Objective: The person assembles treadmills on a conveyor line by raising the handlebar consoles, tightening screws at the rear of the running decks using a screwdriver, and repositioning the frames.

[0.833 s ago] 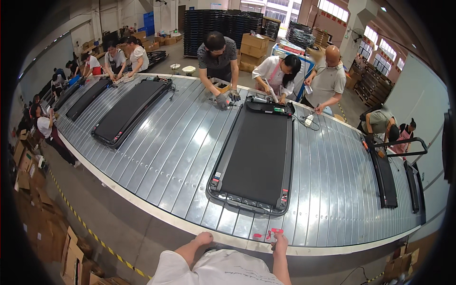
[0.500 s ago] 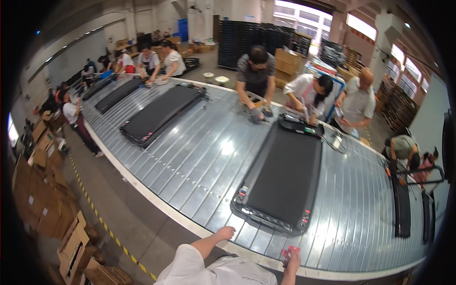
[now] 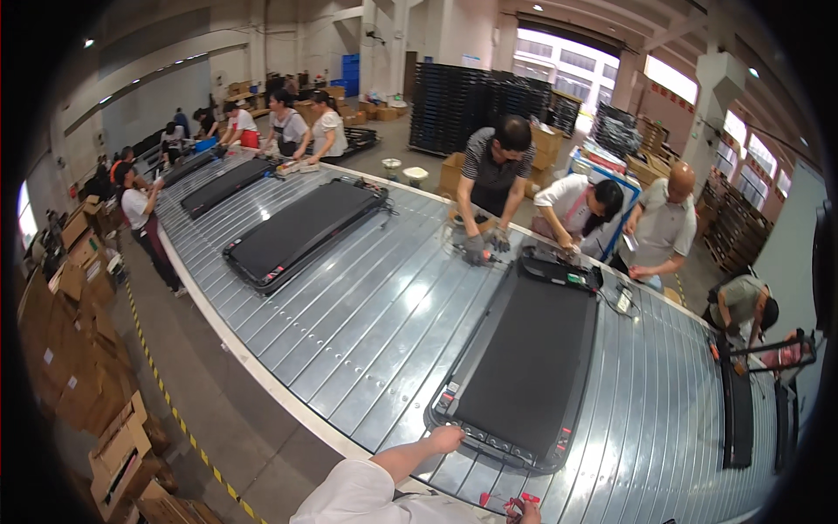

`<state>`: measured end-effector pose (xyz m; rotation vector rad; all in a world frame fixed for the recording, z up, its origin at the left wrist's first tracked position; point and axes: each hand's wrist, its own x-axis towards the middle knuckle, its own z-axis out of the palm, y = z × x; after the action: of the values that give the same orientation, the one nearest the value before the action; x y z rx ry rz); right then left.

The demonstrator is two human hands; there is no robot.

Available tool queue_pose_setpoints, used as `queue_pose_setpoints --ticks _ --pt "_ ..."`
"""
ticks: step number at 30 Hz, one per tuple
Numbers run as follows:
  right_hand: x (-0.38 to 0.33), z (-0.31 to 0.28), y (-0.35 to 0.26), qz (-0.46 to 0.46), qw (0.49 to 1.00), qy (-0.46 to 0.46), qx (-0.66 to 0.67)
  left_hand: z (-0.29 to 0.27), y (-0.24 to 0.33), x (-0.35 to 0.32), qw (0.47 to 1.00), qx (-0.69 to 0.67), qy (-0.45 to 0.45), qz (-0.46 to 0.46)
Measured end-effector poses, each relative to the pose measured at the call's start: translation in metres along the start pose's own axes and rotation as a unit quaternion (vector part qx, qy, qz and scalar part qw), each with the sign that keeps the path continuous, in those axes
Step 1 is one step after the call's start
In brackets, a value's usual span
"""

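Left hand (image 3: 447, 438) is resting on the near end of the flat black treadmill (image 3: 524, 371), fingers curled together on its lower left corner edge, not really wrapped around anything. Right hand (image 3: 524, 511) is down at the bottom edge of the shot, grip clamped on a small red tool (image 3: 506, 501); can't make out what kind. The hand itself is mostly cut off.

The treadmill lies flat on the long ribbed metal surface (image 3: 367, 323), pointing away from the camera, with its console end (image 3: 559, 269) at the far side. A second treadmill (image 3: 305, 231) sits further left on the same surface, well apart from the first, and a third (image 3: 223, 185) is beyond that. Another one (image 3: 738, 406) is off to the right.

Across the surface, a person in a striped shirt (image 3: 493, 175) leans over with gloved hands on a tool just beside the console end. Two more people (image 3: 628, 214) stand next to them. Cardboard boxes (image 3: 78, 349) are stacked on the floor to the left, along a yellow-and-black floor stripe (image 3: 175, 419). Stacks of dark pallets (image 3: 480, 100) at the back.
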<state>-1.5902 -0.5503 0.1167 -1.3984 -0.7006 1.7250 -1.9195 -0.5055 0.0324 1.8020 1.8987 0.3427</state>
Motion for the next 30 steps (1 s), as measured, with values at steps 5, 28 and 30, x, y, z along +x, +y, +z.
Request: queue_pose_setpoints --ticks 5,28,30 --pt "0.052 -0.005 0.009 0.039 0.996 0.063 -0.040 -0.012 -0.016 0.027 0.996 0.082 0.019 0.023" --pt "0.047 0.039 0.022 0.072 0.962 0.255 0.066 -0.026 -0.063 0.110 0.966 0.151 -0.207 0.033" --pt "0.033 0.047 0.028 0.026 0.970 0.232 0.066 -0.035 -0.066 0.093 0.974 0.144 -0.171 0.045"
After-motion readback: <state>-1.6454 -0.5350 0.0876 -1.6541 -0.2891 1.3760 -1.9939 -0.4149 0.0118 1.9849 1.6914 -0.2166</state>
